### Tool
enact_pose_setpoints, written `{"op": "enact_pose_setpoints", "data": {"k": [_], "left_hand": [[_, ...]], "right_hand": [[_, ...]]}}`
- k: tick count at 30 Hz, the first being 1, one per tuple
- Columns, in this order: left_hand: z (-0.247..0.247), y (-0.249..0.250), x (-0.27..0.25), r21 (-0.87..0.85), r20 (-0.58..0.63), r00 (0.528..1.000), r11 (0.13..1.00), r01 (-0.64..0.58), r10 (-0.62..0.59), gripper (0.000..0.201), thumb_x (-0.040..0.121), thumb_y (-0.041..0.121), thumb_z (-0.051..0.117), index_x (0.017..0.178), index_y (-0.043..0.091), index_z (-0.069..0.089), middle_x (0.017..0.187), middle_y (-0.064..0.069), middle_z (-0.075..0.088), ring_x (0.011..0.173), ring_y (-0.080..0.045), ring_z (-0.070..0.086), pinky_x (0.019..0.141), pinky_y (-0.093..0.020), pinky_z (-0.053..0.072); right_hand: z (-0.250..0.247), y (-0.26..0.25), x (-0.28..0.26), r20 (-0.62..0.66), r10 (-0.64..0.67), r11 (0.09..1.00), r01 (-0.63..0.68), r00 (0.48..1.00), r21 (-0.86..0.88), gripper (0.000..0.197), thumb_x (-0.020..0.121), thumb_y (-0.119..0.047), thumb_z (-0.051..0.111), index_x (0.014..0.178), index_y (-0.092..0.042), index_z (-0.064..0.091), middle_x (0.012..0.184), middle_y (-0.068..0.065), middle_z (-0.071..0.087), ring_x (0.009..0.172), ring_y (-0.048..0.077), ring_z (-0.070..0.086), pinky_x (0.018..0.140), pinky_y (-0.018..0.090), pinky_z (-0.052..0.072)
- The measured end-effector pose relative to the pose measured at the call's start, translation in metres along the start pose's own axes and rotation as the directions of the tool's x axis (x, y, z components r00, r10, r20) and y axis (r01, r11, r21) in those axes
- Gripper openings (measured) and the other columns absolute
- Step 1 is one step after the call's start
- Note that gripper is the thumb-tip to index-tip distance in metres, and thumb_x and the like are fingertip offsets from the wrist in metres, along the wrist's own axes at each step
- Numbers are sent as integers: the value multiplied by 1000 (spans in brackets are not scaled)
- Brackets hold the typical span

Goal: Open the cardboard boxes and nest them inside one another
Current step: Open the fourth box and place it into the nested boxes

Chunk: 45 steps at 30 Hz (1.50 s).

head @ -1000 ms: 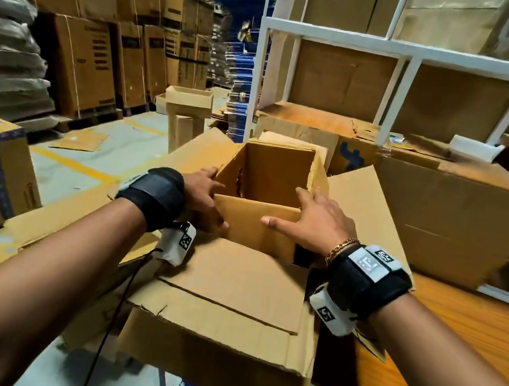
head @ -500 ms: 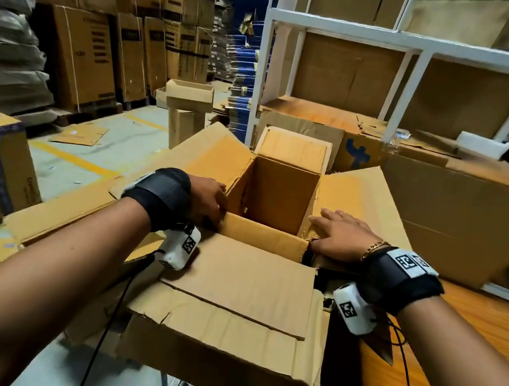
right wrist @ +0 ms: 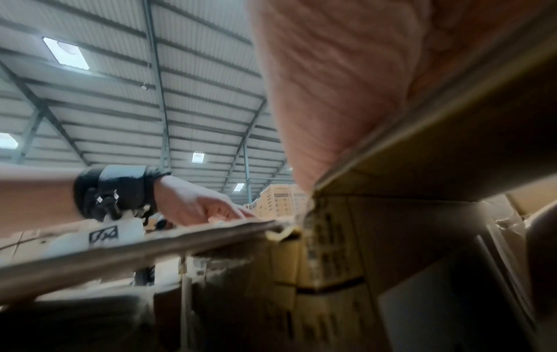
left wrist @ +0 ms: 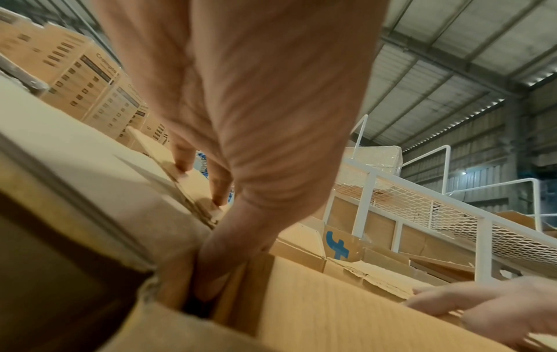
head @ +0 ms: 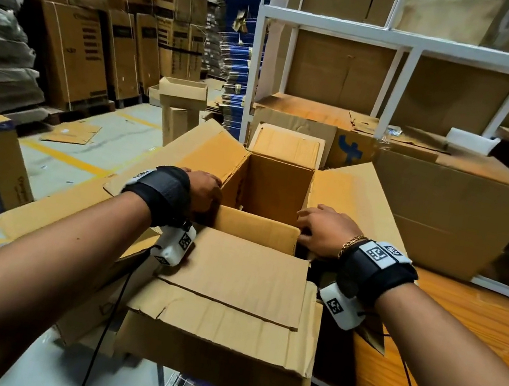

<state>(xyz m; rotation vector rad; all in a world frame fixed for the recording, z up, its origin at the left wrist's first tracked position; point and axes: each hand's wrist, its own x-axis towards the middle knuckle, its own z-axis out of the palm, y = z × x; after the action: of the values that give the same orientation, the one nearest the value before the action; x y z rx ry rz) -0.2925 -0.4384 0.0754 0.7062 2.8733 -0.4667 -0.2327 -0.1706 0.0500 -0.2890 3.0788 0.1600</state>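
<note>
A small open cardboard box (head: 275,189) stands upright inside a larger cardboard box (head: 239,278) whose flaps are splayed outward. My left hand (head: 203,191) lies over the large box's left flap at the small box's near left corner. In the left wrist view its fingers (left wrist: 184,164) stretch along the flap and the thumb (left wrist: 211,269) dips into the gap beside the small box. My right hand (head: 324,231) rests palm down on the right flap, fingertips at the small box's near right corner. The right wrist view shows its palm (right wrist: 346,83) on a cardboard edge.
A white metal rack (head: 394,91) holding flattened cardboard stands behind the boxes. A big carton (head: 444,218) sits to the right on an orange wooden shelf (head: 477,324). Stacked cartons (head: 73,58) line the left. A small box on a cardboard post (head: 180,106) stands on the floor.
A second ago both hands held the small box higher by its near wall. It has sunk into the large box, and the hands have moved apart onto the side flaps.
</note>
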Motion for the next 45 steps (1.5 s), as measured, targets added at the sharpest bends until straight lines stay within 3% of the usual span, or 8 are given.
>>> {"op": "enact_pose_setpoints", "data": {"k": [7,11,14,17,23,32,38,45], "left_hand": [[-9,-22,3,-296,-154,978,951,91,-141,59,85,9,62,140,25,48,147,1,41,132,-24,41,107,-44,39],[-23,-36,-7,-505,-246,960,863,-7,-136,44,93,9,53,135,20,54,143,-4,46,128,-24,45,109,-43,37],[-14,-28,-15,-431,-124,990,902,11,-71,39,96,13,50,133,24,56,147,2,42,130,-21,43,109,-38,37],[4,-10,-17,-191,52,998,982,-7,18,45,97,24,50,139,38,48,154,9,31,143,-19,26,113,-45,25],[-4,-3,-23,-178,82,996,982,61,-47,51,93,21,50,140,41,44,156,11,30,147,-18,17,114,-46,15],[10,-9,-53,-230,234,953,941,247,-193,76,83,78,37,149,49,15,163,4,-12,147,-39,-6,114,-61,12],[24,-4,-68,-276,348,931,937,212,-108,128,41,101,44,147,54,-9,154,7,-35,143,-36,-26,110,-68,-4],[34,4,-70,-209,325,937,956,205,-130,112,59,93,41,149,48,-7,153,6,-38,143,-32,-29,111,-70,-3]], "right_hand": [[-19,15,7,-192,62,954,-2,980,301,40,100,-39,45,138,-30,54,154,-16,39,134,17,44,105,42,42],[-30,27,20,-208,73,914,18,975,406,42,101,-36,43,141,-28,52,154,-13,41,138,16,40,113,42,35],[-23,26,16,-52,-14,917,34,999,398,34,101,-29,47,132,-25,61,154,-8,41,140,17,38,116,41,30],[1,17,5,165,-31,994,13,986,109,39,100,-35,44,137,-34,55,161,-11,27,150,24,14,120,54,9],[8,14,1,132,-24,994,10,991,106,48,94,-44,49,141,-42,46,163,-10,19,152,23,3,118,57,-1],[4,44,-36,116,79,971,-103,990,216,69,89,-71,43,151,-44,27,166,-4,10,152,27,7,118,57,14],[15,33,-68,132,20,964,-54,991,260,102,66,-96,25,154,-48,9,165,-13,-8,152,23,-11,118,57,-2],[27,44,-83,170,-130,982,103,977,160,120,46,-104,30,148,-55,-13,160,-14,-26,148,20,-25,117,58,-6]]}}
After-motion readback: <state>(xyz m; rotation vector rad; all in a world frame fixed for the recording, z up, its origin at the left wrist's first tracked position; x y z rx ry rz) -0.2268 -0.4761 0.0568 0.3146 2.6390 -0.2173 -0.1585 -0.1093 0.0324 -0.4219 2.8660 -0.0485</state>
